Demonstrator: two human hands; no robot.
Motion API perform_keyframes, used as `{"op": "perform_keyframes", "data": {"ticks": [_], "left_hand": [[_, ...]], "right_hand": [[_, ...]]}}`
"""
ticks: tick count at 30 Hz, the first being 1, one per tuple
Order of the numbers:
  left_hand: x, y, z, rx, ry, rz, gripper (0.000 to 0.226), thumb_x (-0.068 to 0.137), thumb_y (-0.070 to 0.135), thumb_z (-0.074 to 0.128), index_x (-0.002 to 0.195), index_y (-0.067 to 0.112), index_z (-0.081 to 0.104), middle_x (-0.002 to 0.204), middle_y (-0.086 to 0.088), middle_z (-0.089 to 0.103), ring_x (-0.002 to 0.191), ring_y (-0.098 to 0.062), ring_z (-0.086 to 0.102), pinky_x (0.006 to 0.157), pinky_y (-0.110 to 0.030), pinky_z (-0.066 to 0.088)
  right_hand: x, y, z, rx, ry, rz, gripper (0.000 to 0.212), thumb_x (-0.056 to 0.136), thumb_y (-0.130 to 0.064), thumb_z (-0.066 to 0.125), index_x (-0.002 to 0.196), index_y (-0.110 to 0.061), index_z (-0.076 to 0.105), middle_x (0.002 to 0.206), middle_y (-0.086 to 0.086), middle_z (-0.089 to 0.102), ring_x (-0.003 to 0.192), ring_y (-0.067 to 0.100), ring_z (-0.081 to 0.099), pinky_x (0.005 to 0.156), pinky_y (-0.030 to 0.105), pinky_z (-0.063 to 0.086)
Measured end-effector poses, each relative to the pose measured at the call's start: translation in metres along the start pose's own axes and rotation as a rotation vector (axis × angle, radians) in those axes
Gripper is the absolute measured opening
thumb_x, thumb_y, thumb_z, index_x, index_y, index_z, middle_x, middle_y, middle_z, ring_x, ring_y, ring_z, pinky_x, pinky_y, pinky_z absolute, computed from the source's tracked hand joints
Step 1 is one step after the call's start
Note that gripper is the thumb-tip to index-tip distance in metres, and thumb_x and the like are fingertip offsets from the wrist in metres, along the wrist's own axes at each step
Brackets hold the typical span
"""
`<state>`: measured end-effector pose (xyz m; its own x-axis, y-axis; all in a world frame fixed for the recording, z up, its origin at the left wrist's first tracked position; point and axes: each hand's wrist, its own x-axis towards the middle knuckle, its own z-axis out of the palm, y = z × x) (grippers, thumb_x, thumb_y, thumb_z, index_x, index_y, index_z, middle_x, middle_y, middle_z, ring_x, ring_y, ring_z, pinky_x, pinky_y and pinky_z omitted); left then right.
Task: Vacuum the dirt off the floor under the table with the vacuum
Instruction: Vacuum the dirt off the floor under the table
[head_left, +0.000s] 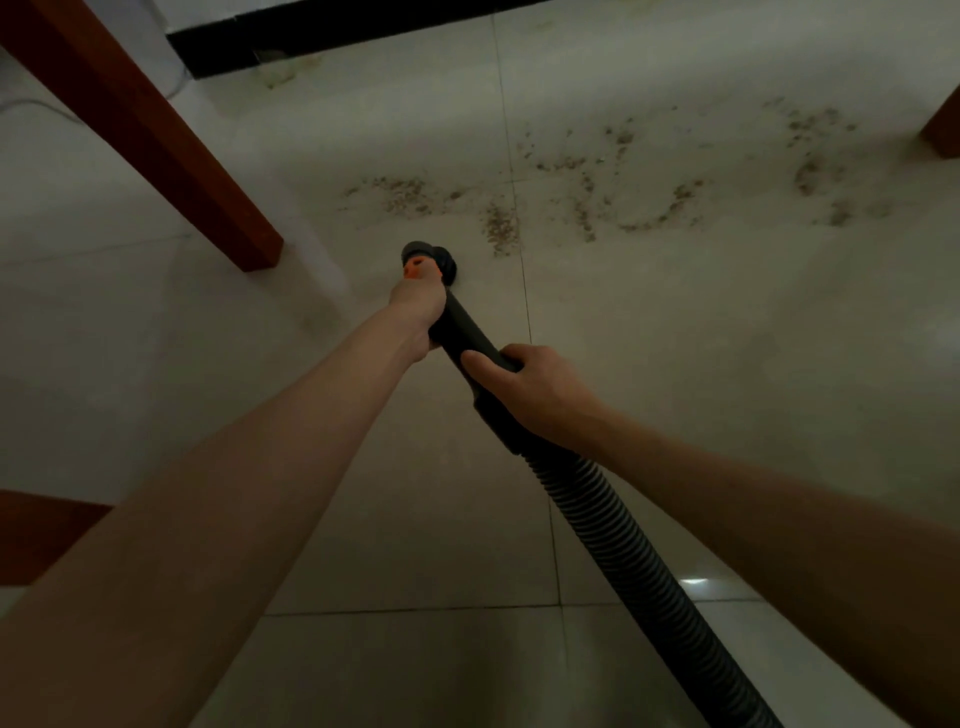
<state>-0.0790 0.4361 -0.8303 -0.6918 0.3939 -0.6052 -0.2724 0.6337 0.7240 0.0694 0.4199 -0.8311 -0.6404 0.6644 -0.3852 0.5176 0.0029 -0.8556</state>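
A black vacuum wand (465, 327) points forward and down at the tiled floor, its round nozzle (441, 262) with an orange part just short of the dirt. My left hand (418, 312) grips the wand near the nozzle. My right hand (535, 395) grips it further back, where the ribbed black hose (623, 540) begins. Brown crumbly dirt (587, 197) is scattered in a band across the floor beyond the nozzle, from the centre to the right.
A red-brown wooden table leg (156, 140) slants down at the left, another leg (943, 130) shows at the right edge. A wooden piece (41, 535) sits at lower left. A black skirting board (322, 36) runs along the far wall.
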Motion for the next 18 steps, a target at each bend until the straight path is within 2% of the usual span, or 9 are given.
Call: {"op": "perform_keyframes", "data": {"ticks": [5, 9, 14, 18], "left_hand": [[-0.008, -0.002, 0.024, -0.03, -0.046, -0.001, 0.055, 0.098, 0.046, 0.036, 0.136, 0.006, 0.039, 0.13, -0.012, 0.051, 0.115, -0.027, 0.052, 0.091, -0.036, 0.048], [-0.013, 0.007, 0.044, 0.008, -0.059, 0.004, 0.053, 0.099, 0.044, 0.033, 0.135, 0.006, 0.039, 0.129, -0.011, 0.051, 0.114, -0.026, 0.052, 0.088, -0.033, 0.047], [-0.02, 0.022, 0.062, 0.044, -0.06, 0.028, 0.043, 0.1, 0.039, 0.037, 0.126, 0.005, 0.044, 0.094, -0.008, 0.051, 0.084, -0.021, 0.052, 0.077, -0.031, 0.044], [-0.02, 0.019, 0.072, 0.084, -0.041, 0.023, 0.038, 0.099, 0.042, 0.036, 0.11, 0.006, 0.045, 0.081, -0.006, 0.048, 0.073, -0.02, 0.05, 0.075, -0.031, 0.044]], "right_hand": [[-0.006, 0.012, -0.02, -0.094, 0.018, -0.007, 0.033, 0.093, -0.049, 0.049, 0.081, -0.019, 0.054, 0.065, -0.004, 0.058, 0.049, 0.007, 0.056, 0.04, 0.015, 0.041], [-0.003, 0.021, -0.035, -0.029, 0.036, 0.013, 0.031, 0.092, -0.048, 0.051, 0.079, -0.02, 0.055, 0.064, -0.003, 0.06, 0.046, 0.008, 0.057, 0.041, 0.017, 0.045], [0.005, 0.025, -0.049, 0.035, 0.062, 0.018, 0.032, 0.092, -0.048, 0.051, 0.084, -0.018, 0.056, 0.064, -0.003, 0.06, 0.047, 0.009, 0.058, 0.04, 0.017, 0.045], [0.007, 0.038, -0.049, 0.032, 0.094, 0.012, 0.032, 0.091, -0.049, 0.051, 0.083, -0.019, 0.055, 0.064, -0.002, 0.062, 0.046, 0.01, 0.059, 0.041, 0.018, 0.047]]}}
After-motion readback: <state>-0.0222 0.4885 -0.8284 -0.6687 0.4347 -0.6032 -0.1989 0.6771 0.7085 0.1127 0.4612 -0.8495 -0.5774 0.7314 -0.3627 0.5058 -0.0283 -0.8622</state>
